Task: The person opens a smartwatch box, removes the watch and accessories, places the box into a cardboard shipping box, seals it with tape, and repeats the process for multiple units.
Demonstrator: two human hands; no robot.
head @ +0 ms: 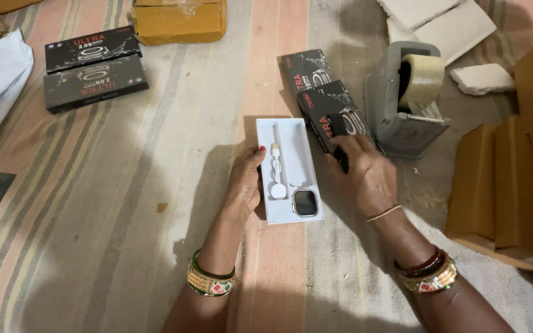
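I logged the white tray [291, 139] lying flat at the centre of my view on the striped floor mat [124, 203], long axis running from 12 to 6 o'clock. The left hand [245, 182] sat against the tray's 9 o'clock edge, its grip loosely curled with the thumb on the rim; in my judgement this steadied the tray rather than lifted it. In the tray, a white charging cable [276, 172] lay along the 9 o'clock side, and a watch body [305, 202] with a dark screen sat in the corner toward 5 o'clock. The slot above the watch body appeared vacant.

The right hand [368, 179] was at 3 o'clock of the tray, grip closed round a black strap [339, 139], blurred, so I could not tell how firmly. It was held over a black box [334, 114] just beside the tray at 1 o'clock, with a second black box [305, 71] touching that one.

A grey tape dispenser [405, 102] stood at 2 o'clock, near the right hand, presumably for easy reach. Brown cartons [513, 185] were stacked at 3 o'clock. Two more black boxes [94, 68] lay well apart at 10 o'clock, a yellow carton [180, 21] at 11 o'clock, and white foam pieces [458, 28] at 1 o'clock.
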